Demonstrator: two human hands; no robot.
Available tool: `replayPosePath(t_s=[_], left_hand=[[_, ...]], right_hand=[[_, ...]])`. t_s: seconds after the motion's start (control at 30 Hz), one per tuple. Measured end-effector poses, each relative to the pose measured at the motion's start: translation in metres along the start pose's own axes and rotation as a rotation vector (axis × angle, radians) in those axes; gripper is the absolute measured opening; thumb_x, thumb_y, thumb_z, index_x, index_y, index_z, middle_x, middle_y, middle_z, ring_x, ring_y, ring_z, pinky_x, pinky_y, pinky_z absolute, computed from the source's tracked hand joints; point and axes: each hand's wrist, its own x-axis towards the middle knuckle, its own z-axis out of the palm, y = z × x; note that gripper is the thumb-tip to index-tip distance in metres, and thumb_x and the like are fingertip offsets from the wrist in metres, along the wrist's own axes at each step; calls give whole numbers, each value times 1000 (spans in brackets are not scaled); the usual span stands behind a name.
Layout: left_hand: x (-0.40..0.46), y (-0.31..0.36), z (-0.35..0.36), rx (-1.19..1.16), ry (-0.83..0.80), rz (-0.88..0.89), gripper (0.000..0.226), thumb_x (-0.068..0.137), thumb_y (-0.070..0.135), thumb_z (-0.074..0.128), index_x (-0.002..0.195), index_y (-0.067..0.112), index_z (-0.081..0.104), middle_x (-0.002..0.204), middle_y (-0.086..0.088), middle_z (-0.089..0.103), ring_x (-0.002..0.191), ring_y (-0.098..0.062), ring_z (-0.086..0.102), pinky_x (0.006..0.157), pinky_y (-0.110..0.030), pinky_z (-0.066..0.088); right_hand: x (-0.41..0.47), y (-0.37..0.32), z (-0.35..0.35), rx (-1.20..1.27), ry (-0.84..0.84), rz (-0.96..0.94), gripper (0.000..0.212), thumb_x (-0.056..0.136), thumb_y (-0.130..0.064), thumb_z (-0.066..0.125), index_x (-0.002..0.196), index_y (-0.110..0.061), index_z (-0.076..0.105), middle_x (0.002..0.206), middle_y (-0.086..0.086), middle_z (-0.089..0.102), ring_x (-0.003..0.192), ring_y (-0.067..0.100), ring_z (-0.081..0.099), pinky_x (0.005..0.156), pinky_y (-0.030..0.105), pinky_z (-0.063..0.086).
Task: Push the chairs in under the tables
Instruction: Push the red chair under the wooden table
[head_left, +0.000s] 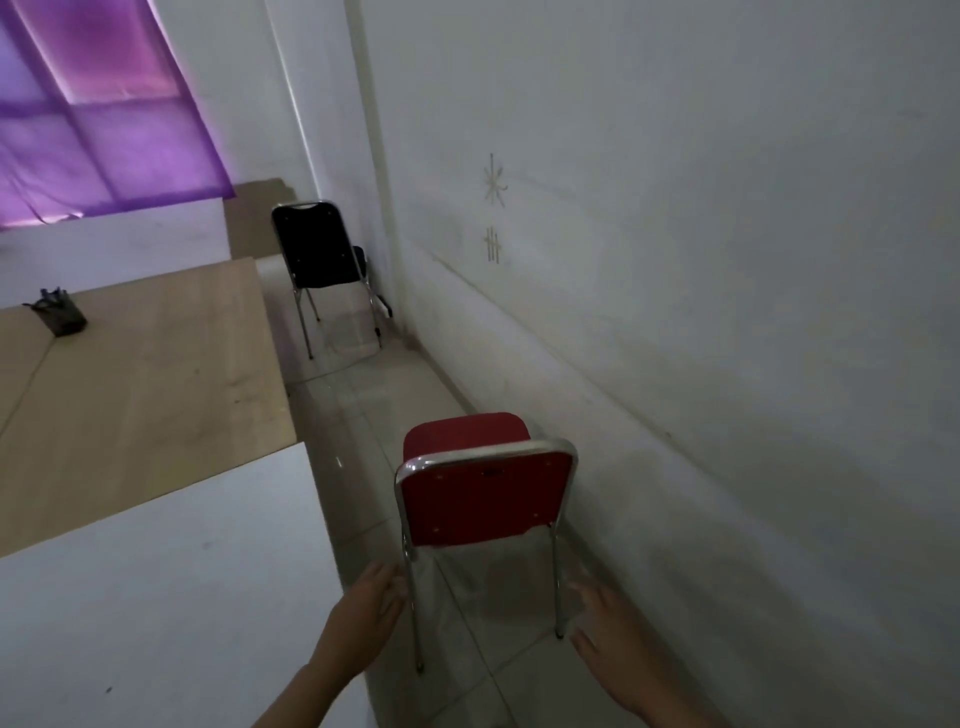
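Observation:
A red chair (480, 499) with a chrome frame stands in the aisle, its back toward me, between the white table (156, 597) on the left and the wall on the right. My left hand (363, 618) reaches out with fingers apart beside the chair's left rear leg, holding nothing. My right hand (618, 644) is stretched out, fingers spread, close to the right rear leg. Neither hand grips the chair. Farther down the aisle a black chair (319, 249) stands out from the wooden table (145, 374).
A white wall (701, 260) runs along the right side of the narrow tiled aisle. A dark pen holder (60, 314) sits on the wooden table. A purple curtain (93, 119) hangs at the back left. A brown board leans behind the black chair.

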Motion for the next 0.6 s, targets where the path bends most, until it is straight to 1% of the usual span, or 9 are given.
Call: replayPosePath(t_s=[0.07, 0.13, 0.2, 0.23, 0.3, 0.4, 0.47, 0.53, 0.6], left_hand=[[26, 9, -2, -41, 62, -17, 39, 94, 30, 52, 131, 19, 44, 132, -1, 45, 100, -3, 51, 83, -15, 45], [55, 21, -1, -109, 171, 12, 55, 91, 33, 57, 138, 21, 34, 142, 1, 35, 116, -7, 45, 92, -20, 41], [91, 29, -5, -130, 259, 64, 70, 86, 38, 63, 143, 23, 27, 145, 5, 25, 128, -7, 32, 100, -25, 32], [101, 31, -7, -121, 287, 87, 75, 83, 43, 64, 144, 24, 25, 145, 8, 22, 129, -5, 25, 103, -26, 28], [133, 30, -14, -68, 292, 123, 80, 80, 58, 58, 144, 24, 24, 146, 9, 20, 131, -5, 22, 105, -30, 25], [179, 28, -19, 20, 186, 162, 76, 78, 70, 51, 138, 27, 36, 141, 6, 39, 127, -10, 38, 105, -35, 38], [196, 32, -21, 77, 57, 158, 66, 75, 72, 49, 126, 31, 47, 123, 10, 54, 111, -8, 51, 93, -30, 47], [206, 33, -18, 122, -7, 135, 53, 74, 65, 51, 116, 33, 56, 109, 12, 63, 98, -8, 59, 82, -30, 52], [208, 33, -13, 145, 1, 85, 38, 77, 44, 59, 114, 33, 60, 108, 10, 67, 97, -10, 63, 82, -30, 52]], right_hand=[[28, 2, -14, -8, 18, -55, 54, 92, -30, 54, 141, -24, 31, 139, 0, 37, 125, 15, 39, 100, 27, 37], [63, 5, -33, -43, 51, -122, 55, 93, -31, 54, 142, -23, 30, 141, -2, 35, 128, 13, 34, 103, 26, 33], [105, 5, -52, -68, 104, -160, 58, 91, -29, 57, 143, -25, 29, 144, -2, 34, 131, 13, 31, 107, 27, 31], [116, 2, -58, -80, 135, -176, 60, 90, -27, 59, 143, -25, 30, 145, -2, 33, 133, 14, 30, 108, 29, 31], [148, -3, -65, -97, 186, -219, 65, 86, -24, 64, 142, -25, 32, 147, 0, 33, 137, 20, 28, 110, 36, 30], [186, -6, -71, -161, 183, -279, 72, 79, -21, 73, 139, -25, 35, 149, 3, 32, 139, 25, 25, 110, 39, 25], [205, -4, -69, -216, 121, -308, 77, 75, -21, 76, 139, -25, 32, 150, 4, 33, 140, 26, 25, 111, 43, 24], [219, 2, -62, -242, 74, -327, 78, 75, -22, 76, 140, -25, 32, 147, 4, 37, 138, 27, 31, 111, 49, 29], [229, 8, -57, -258, 12, -348, 75, 73, -21, 77, 137, -26, 37, 137, 1, 50, 128, 25, 44, 106, 50, 37]])
